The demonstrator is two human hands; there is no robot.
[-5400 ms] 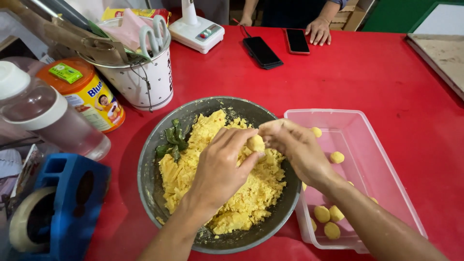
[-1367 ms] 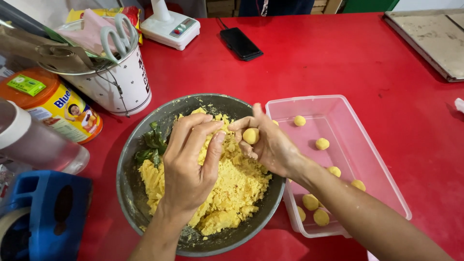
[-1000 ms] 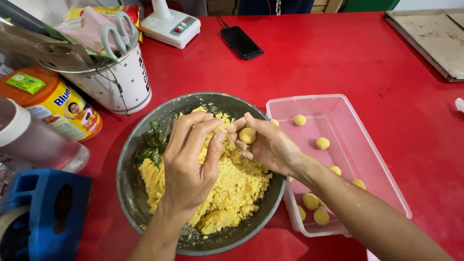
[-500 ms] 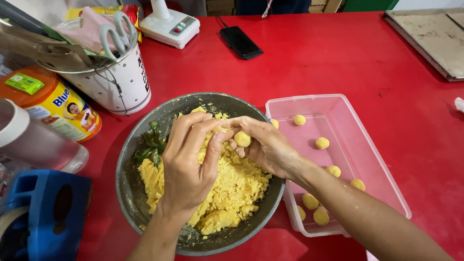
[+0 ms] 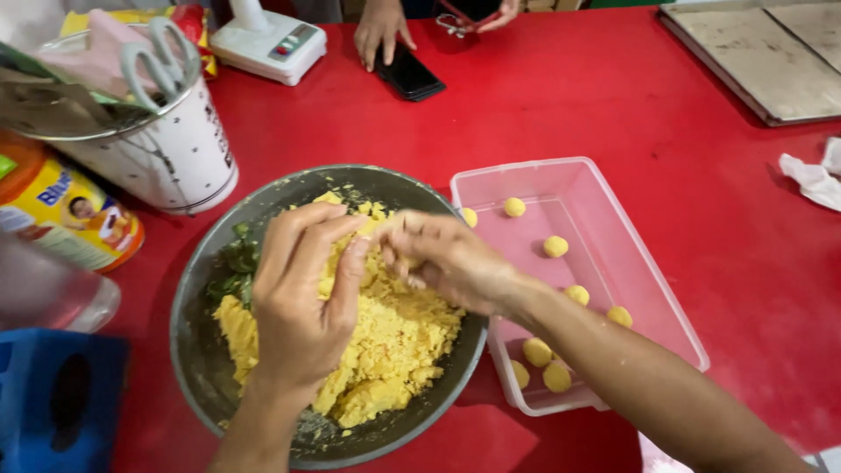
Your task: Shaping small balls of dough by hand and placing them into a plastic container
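- Your left hand is over the metal bowl, fingers curled and pressing down into the yellow crumbly dough that fills most of it.
- Your right hand is just beside the left, fingers bunched together above the dough; whether it pinches a piece you cannot tell from this view.
- Dark green leaves lie at the bowl's left edge, beside the dough.
- The clear plastic container touches the bowl's right side; several small yellow dough balls sit scattered in it.
- On the red table, a white cup with scissors stands behind the bowl, and a yellow tin lies to its left.
- Across the table, another person's hand rests by a black phone.
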